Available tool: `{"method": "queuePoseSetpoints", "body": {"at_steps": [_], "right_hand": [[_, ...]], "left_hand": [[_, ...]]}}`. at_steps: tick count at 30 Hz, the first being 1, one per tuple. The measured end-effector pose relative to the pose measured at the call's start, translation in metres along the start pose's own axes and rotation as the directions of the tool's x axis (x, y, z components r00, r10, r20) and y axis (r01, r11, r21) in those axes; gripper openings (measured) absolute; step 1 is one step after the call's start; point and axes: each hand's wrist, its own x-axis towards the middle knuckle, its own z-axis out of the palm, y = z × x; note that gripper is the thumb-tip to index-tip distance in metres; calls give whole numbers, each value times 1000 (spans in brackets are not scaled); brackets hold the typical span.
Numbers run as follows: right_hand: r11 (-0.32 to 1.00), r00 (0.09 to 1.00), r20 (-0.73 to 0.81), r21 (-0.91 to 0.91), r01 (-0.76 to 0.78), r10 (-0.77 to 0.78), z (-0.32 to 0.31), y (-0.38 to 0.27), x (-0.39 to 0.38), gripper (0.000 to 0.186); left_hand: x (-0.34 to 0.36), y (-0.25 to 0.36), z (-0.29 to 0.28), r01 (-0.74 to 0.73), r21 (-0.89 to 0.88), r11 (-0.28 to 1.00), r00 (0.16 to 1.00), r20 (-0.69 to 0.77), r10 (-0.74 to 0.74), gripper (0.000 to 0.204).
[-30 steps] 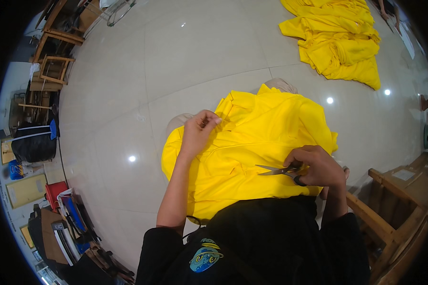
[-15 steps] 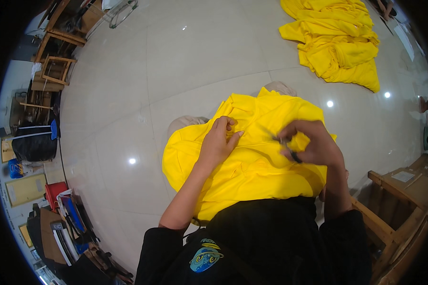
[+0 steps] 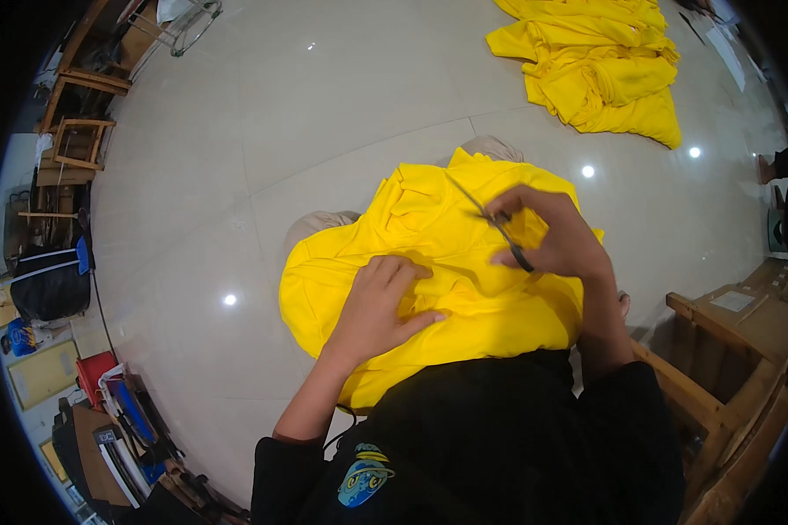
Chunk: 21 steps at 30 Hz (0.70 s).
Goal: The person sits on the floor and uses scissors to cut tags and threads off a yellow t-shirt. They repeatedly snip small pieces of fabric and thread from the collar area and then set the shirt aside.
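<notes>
A yellow garment (image 3: 324, 271) lies bunched across my lap, its folds spread over both knees. My left hand (image 3: 383, 299) rests on the middle of it, thumb apart from the loosely bent fingers, with nothing gripped between them. A pair of small scissors (image 3: 518, 255) with a dark handle is in my right hand (image 3: 559, 234), held just above the garment's right part. The slim blade points up and to the left, away from me. Part of the handle is hidden by my fingers.
A heap of yellow garments (image 3: 600, 74) lies on the tiled floor (image 3: 184, 201) at the far right. Close on my right stands a wooden frame (image 3: 718, 394) with cardboard. Wooden furniture (image 3: 83, 144), a black bag (image 3: 52, 284) and folders (image 3: 131, 420) line the left side.
My left hand has come nearer to me across the garment and its fingers have loosened. My right hand has lifted a little with the scissors. The whole view has shifted slightly.
</notes>
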Motion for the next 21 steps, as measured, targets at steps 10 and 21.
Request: {"method": "queuePoseSetpoints", "body": {"at_steps": [10, 21], "right_hand": [[997, 996, -49, 26, -67, 68, 5, 7, -21, 35], [976, 938, -289, -46, -212, 191, 30, 21, 16, 41]], "left_hand": [[35, -15, -19, 164, -192, 968, 985, -23, -171, 23], [48, -21, 8, 26, -21, 999, 914, -404, -32, 21]]}}
